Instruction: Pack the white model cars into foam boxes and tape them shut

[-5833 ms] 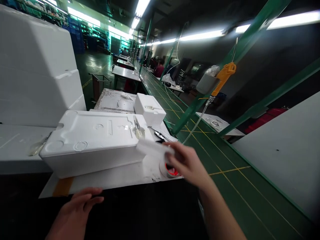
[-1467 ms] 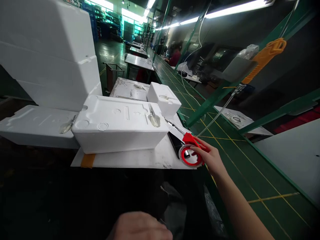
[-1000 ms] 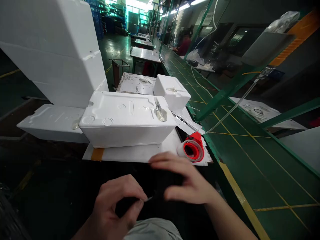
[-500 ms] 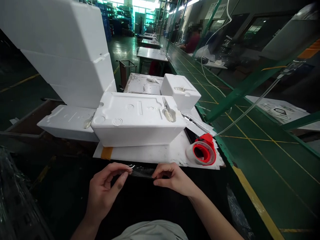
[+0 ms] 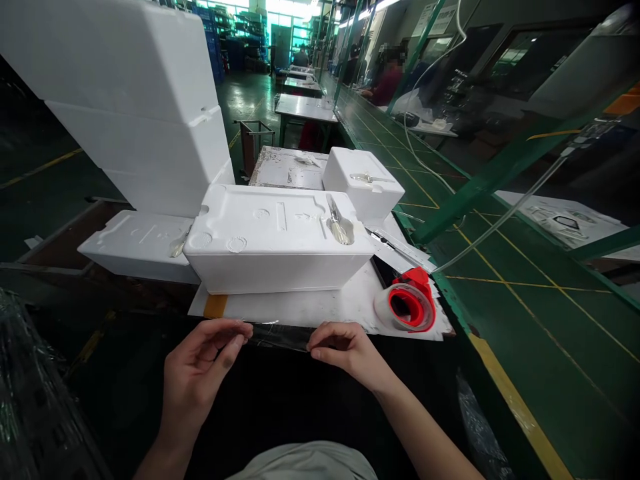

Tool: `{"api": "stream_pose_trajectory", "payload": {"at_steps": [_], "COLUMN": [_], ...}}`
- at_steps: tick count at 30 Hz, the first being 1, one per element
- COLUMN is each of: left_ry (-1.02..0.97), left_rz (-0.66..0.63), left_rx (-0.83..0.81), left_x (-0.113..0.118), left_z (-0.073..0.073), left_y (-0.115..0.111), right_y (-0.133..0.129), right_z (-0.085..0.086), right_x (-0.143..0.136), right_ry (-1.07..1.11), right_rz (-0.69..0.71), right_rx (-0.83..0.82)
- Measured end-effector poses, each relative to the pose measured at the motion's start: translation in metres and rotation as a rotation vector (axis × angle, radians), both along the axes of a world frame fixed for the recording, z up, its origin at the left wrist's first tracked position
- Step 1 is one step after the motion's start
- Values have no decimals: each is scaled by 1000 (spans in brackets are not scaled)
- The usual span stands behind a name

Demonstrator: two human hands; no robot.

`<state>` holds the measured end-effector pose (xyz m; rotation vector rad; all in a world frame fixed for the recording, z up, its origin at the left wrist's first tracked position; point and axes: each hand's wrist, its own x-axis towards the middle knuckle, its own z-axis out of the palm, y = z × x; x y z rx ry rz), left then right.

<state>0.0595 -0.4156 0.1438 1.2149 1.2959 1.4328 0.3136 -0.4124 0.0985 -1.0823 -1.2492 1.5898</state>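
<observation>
A short strip of clear tape [image 5: 281, 337] is stretched between my two hands, just in front of the near edge of the white board. Thumb and fingers of my left hand [image 5: 196, 375] pinch its left end. At the other end, my right hand [image 5: 349, 353] pinches it the same way. Beyond the hands stands a white foam box [image 5: 285, 272], with a small clear plastic bag [image 5: 340, 228] in the recess of its top. A roll of clear tape in a red dispenser [image 5: 411, 305] rests on the white board [image 5: 295, 311], to the right of my right hand.
Tall stacked foam boxes [image 5: 145, 127] rise at the left, beside a low foam box [image 5: 135, 243]. Another foam box [image 5: 365, 180] sits behind on the right. A cutter knife [image 5: 385, 240] lies near the green conveyor [image 5: 540, 313]. A person [image 5: 387, 80] sits farther down the line.
My left hand has moved left, away from my right hand, so more of the tape strip shows between them. Both hands still pinch it.
</observation>
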Motion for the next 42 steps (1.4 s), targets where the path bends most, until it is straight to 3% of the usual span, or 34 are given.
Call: {"api": "stream_pose_trajectory", "payload": {"at_steps": [5,9,13,16,24,32,37,42], "left_ry": [72,109,-108,-108,-158,129,412,499], "left_rz": [112,141,109,75,-133,-128,-31,119], "left_rx": [106,257,145,92,47,25,217,296], "left_x": [2,8,11,8,-12,-22,-19,-11], "left_z": [-13,-21,-23,-30,-57,-50,-61,-76], "left_y": [6,11,17,20,37,60,72,76], "right_y": [2,4,5,6,13,36,45,49], "right_z": [3,8,11,11,5,-8,-16,-25], "right_x": [-6,-5,0,2,-1,-6,-10,-17], "right_ry": [-6,-135,-263,-307,-362,-377,-428,-419], "right_rz": [-141,-277,-360,-375,-373,-442,-527,-670], "right_rx": [-55,3,162,241,205,257,263,338]}}
